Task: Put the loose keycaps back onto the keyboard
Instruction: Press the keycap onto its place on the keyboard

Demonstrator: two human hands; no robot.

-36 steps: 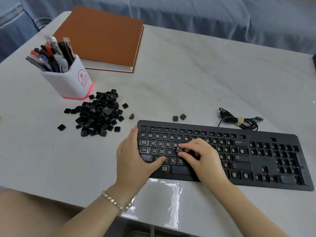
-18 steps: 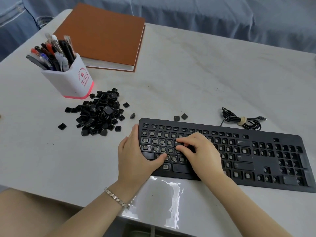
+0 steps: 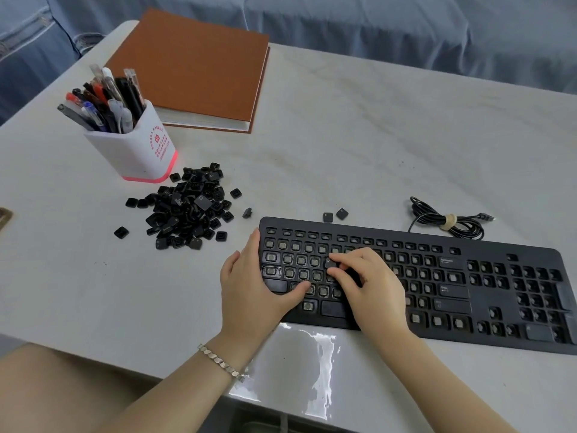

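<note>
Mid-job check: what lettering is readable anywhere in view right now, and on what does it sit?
"R": the keycap pinched by the right hand on the keyboard.
"F", faint: the left loose keycap beyond the keyboard.
"H", faint: the right loose keycap.
Red print on the pen holder, wide-key legends, keycap pile: too blurred to read.

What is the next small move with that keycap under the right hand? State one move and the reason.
Probably press the R keycap straight down until it seats. The right hand pinches it at a letter-row socket of the keyboard, and the left hand rests on the left end, steadying it. Whether it has clicked in cannot be told.
</note>
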